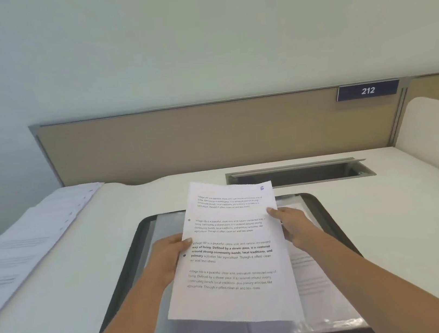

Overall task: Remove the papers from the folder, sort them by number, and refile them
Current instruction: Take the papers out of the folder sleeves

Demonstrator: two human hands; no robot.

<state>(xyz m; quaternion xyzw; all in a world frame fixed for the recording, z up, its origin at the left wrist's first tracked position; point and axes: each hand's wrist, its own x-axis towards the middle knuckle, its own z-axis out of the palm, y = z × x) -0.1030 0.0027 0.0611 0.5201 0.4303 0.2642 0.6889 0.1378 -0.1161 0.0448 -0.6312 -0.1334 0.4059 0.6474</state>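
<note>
1. Sheet (231, 253) is held in the air just above the open folder (126, 277), tilted slightly.
2. Left hand (169, 256) pinches the left edge, thumb on top. Right hand (292, 225) pinches the right edge.
3. My read: the sheet is going into or coming out of a sleeve. Cannot tell which.
4. To do it well, check the corner number (261, 188) first, hold both edges level so the sheet doesn't buckle, and lead with one short edge.
5. Sheet is white, flat and thin, with four printed text blocks, one bold. The blue handwritten digit is not clearly readable.
6. Other papers (25, 246) are fanned in a row on the surface (390, 212), far left.
</note>
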